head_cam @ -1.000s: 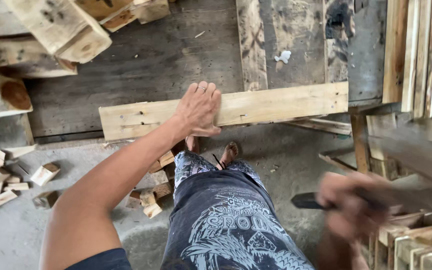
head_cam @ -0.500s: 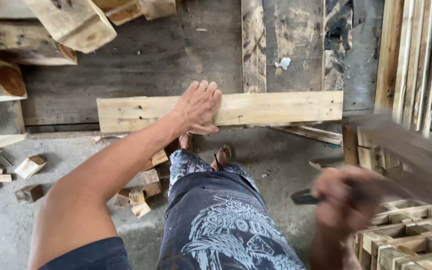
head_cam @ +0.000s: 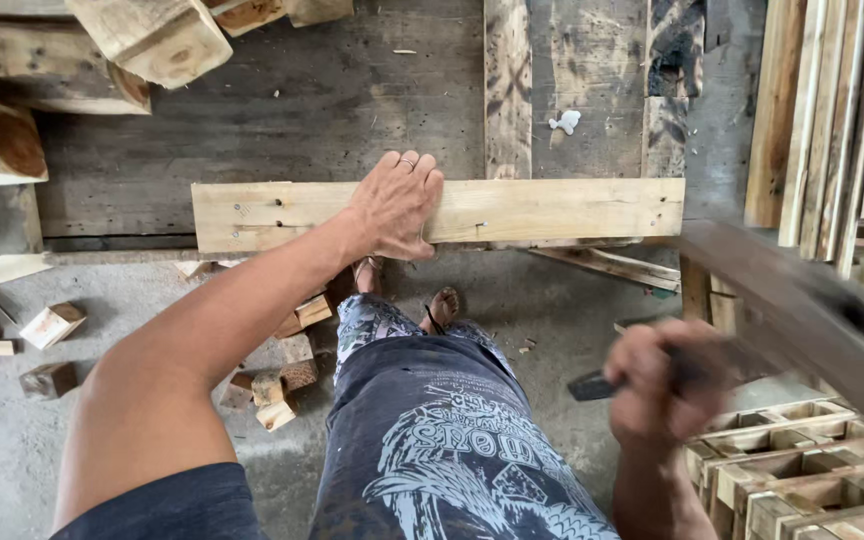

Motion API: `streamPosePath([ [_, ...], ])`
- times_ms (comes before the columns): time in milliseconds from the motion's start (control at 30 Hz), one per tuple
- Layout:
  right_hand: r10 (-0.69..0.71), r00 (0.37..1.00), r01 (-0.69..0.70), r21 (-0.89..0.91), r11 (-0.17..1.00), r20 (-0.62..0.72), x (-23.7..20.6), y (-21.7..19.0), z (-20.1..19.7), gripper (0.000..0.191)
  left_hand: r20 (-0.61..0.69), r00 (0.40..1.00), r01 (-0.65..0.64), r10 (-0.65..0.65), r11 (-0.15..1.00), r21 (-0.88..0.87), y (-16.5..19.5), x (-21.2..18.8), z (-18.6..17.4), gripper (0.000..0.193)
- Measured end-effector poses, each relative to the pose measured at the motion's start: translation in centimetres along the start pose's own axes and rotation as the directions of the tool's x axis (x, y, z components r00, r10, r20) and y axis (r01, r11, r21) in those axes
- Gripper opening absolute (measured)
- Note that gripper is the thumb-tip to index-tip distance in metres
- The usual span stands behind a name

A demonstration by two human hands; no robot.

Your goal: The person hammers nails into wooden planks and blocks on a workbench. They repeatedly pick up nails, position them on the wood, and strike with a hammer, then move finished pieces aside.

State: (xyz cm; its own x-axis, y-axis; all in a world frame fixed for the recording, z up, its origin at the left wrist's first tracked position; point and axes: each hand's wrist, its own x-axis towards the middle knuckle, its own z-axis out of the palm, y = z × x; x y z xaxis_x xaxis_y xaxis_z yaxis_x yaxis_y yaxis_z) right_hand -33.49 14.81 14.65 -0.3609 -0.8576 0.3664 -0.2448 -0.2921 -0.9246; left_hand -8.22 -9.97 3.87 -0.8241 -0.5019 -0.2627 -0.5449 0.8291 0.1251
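A pale wooden plank (head_cam: 552, 208) lies crosswise on the edge of a dark, worn wooden platform (head_cam: 282, 110). My left hand (head_cam: 394, 205) is pressed flat on the plank near its middle, fingers spread, a ring on one finger. At the lower right my right hand (head_cam: 662, 385) is closed around the dark handle of a tool (head_cam: 592, 385). The tool's long part (head_cam: 802, 320) streaks up to the right in motion blur, so its kind is unclear.
Small wood offcuts (head_cam: 287, 365) litter the concrete floor by my sandalled feet (head_cam: 442, 305) and at the left. Thick timber blocks (head_cam: 152, 35) lie at the upper left. Slats (head_cam: 842, 110) lean at the right, with stacked wooden frames (head_cam: 802, 480) below them.
The view has shifted slightly. My right hand with the tool has moved a little, still blurred. My left hand stays pressed on the plank.
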Motion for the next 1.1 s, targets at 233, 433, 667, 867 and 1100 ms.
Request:
streamPosePath([
  [233,0.703,0.677,-0.265,-0.819,0.510,0.219,1.7,4.2,5.8,0.027,-0.233,0.972,-0.037,0.028,0.999,-0.034,-0.4,-0.7,-0.3,0.078],
  [433,0.114,0.958,-0.097,-0.079,0.992,0.261,1.3,2.4,0.1,0.017,-0.006,1.000,0.004,-0.004,1.000,-0.016,-0.5,0.0,-0.4,0.071],
  [667,0.630,0.757,-0.367,-0.685,0.630,0.174,-0.2,7.3,4.8,0.042,-0.189,0.982,-0.014,0.008,0.999,-0.031,-0.1,-0.3,-0.5,0.075],
  [867,0.039,0.987,-0.048,0.051,0.998,0.159,3.4,-1.7,-2.2,0.031,-0.010,1.000,0.019,-0.020,0.999,-0.045,0.2,0.3,-0.7,0.068],
  [1100,0.749,0.644,-0.256,-0.880,0.401,0.154,1.9,2.7,7.4,0.040,-0.270,0.962,0.035,-0.048,0.998,-0.052,0.1,-0.2,-0.3,0.068],
])
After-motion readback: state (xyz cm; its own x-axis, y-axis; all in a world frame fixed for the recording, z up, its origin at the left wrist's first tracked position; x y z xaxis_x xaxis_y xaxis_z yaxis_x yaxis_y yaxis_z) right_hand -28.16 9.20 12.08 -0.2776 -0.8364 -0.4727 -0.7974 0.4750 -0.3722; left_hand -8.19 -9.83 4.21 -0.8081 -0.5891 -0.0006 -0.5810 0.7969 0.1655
